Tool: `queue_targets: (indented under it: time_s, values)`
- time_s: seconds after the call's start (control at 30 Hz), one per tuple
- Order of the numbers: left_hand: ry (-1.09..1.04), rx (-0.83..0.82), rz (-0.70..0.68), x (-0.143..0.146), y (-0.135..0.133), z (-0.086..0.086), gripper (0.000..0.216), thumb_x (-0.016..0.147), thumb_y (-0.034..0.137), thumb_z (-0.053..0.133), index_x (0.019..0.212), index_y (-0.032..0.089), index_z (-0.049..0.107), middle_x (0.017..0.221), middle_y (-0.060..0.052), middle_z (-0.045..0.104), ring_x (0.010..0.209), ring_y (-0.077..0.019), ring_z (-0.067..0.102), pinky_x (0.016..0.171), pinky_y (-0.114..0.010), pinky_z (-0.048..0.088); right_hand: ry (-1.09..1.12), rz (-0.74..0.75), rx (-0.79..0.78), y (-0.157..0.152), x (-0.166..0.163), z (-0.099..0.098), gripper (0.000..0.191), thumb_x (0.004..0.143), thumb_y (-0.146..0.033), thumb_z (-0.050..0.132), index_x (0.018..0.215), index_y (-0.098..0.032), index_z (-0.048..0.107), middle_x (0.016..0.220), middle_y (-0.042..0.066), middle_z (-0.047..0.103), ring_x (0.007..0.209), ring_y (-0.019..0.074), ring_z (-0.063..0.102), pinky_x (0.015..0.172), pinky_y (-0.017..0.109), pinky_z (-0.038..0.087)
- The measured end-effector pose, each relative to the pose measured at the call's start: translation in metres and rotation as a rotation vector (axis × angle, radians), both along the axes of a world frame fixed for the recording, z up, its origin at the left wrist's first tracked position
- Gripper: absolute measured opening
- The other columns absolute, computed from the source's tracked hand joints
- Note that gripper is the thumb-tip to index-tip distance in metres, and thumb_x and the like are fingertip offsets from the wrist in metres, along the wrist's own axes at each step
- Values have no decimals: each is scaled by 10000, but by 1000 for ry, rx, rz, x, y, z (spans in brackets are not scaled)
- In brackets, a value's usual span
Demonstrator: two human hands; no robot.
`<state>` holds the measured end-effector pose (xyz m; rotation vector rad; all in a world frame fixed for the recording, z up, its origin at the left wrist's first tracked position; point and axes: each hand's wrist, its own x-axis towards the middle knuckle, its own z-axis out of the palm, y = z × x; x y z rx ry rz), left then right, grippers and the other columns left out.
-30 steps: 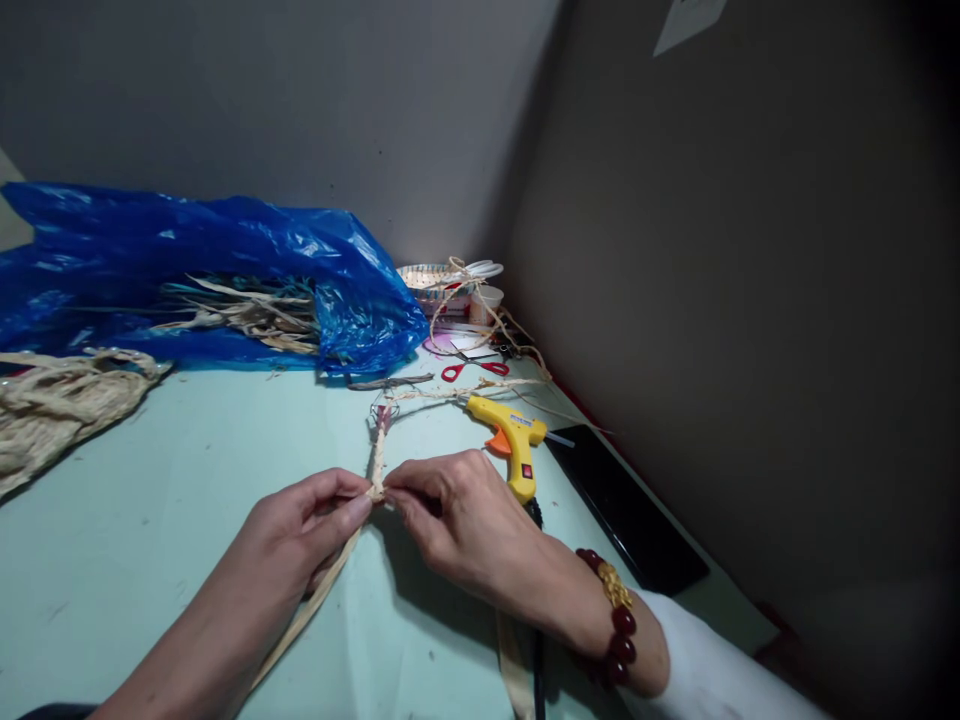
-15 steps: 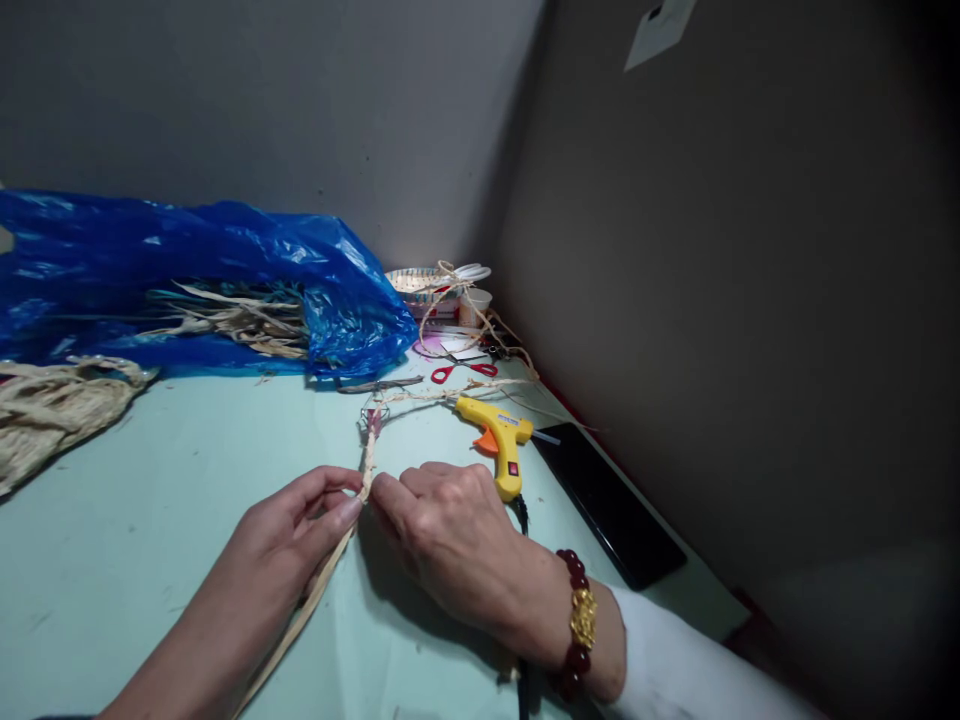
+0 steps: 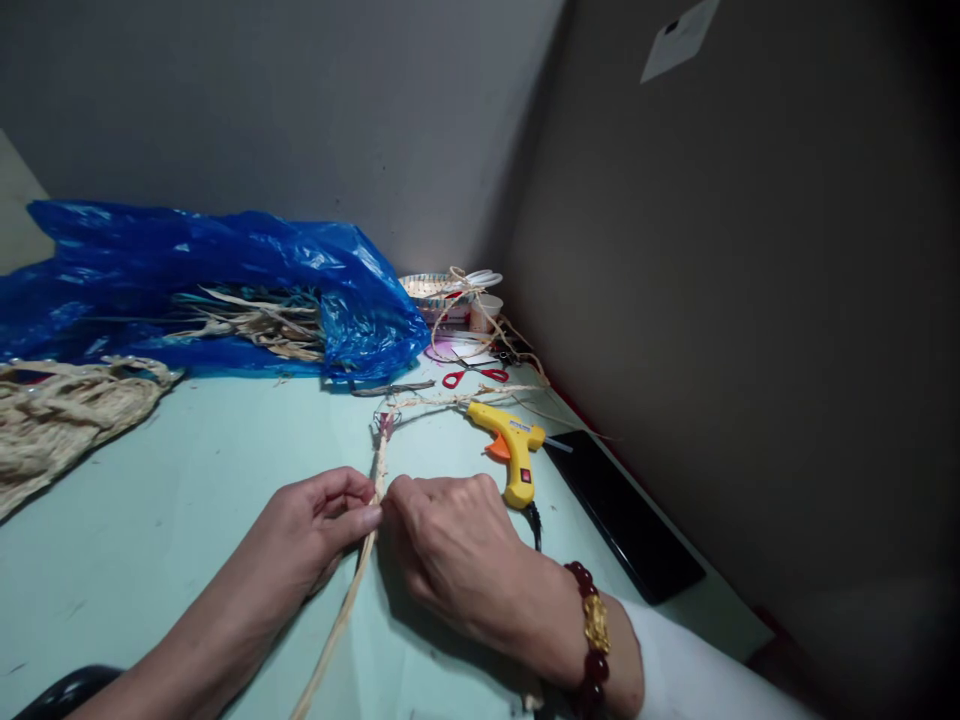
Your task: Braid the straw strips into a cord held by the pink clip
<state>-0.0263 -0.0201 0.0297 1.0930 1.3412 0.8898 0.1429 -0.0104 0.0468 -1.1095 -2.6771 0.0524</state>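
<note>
A braided straw cord [image 3: 379, 462] lies on the pale green table [image 3: 187, 480], its far end at a small metal clip [image 3: 385, 420]. My left hand [image 3: 315, 530] pinches the cord with thumb and forefinger at its near end. My right hand [image 3: 450, 545], wearing a dark red bead bracelet [image 3: 592, 640], grips the same spot from the right, fingers curled over the strands. A loose flat straw strip [image 3: 337, 630] trails from the pinch toward me.
A yellow glue gun [image 3: 514, 450] lies just right of my right hand, beside a black phone [image 3: 622, 510]. Red scissors [image 3: 474, 376], a woven dish [image 3: 431, 288], a blue plastic bag [image 3: 225, 290] with straw and a straw bundle [image 3: 60, 420] lie farther back and left.
My right hand has rolled over so its back faces up, closing tighter on the cord. The left hand keeps its pinch. The loose strip now runs straighter toward me.
</note>
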Motion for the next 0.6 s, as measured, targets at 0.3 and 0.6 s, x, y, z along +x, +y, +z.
queue_targets:
  time_s: [0.3, 0.6]
  values:
    - [555, 253, -10, 6, -8, 6, 225, 804, 364, 535, 629, 224, 515, 566, 40, 536, 573, -160, 474, 557, -260, 326, 44, -61, -49, -6, -3, 2, 124, 891, -197, 411, 830, -173, 516, 635, 24, 578, 449, 136, 303, 501, 306, 128]
    - [250, 122, -1, 8, -6, 1, 184, 733, 337, 569, 605, 216, 514, 489, 60, 503, 467, -121, 440, 496, -239, 308, 205, -85, -294, -13, -3, 7, 197, 940, -238, 374, 800, -181, 500, 629, 11, 561, 494, 120, 363, 512, 280, 198]
